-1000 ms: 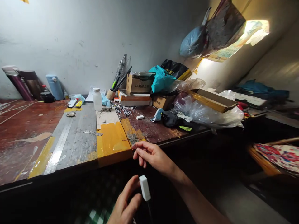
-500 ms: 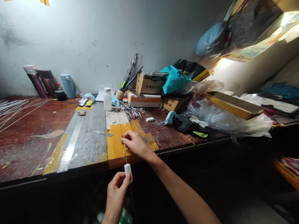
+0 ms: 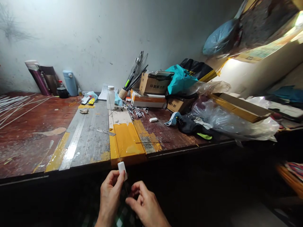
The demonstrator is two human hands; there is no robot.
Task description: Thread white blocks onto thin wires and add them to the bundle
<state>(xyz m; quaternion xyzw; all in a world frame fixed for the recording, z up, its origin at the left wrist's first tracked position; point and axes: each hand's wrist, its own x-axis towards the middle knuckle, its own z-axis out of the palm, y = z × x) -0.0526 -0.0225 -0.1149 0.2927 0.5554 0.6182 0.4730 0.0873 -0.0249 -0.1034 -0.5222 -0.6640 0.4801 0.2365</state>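
My left hand [image 3: 110, 192] pinches a small white block [image 3: 122, 170] just off the table's front edge. A thin dark rod [image 3: 115, 135] runs from over the yellow-taped strip down to the block and comes out below it. My right hand [image 3: 144, 200] is beside the rod's lower end, right of my left hand, with thumb and fingers curled and a gap between them. Whether its fingertips touch the rod is unclear.
On the table [image 3: 30, 142] are a steel ruler [image 3: 74, 143], a white bottle [image 3: 110, 98], a second white block [image 3: 153, 119], a pile of small dark-and-white pieces [image 3: 139, 112], flasks [image 3: 70, 83], cardboard boxes [image 3: 155, 84] and plastic bags [image 3: 220, 116].
My right hand has left the rod's upper part above the table and come down below the block. My left hand and the block have shifted slightly left and up in view.
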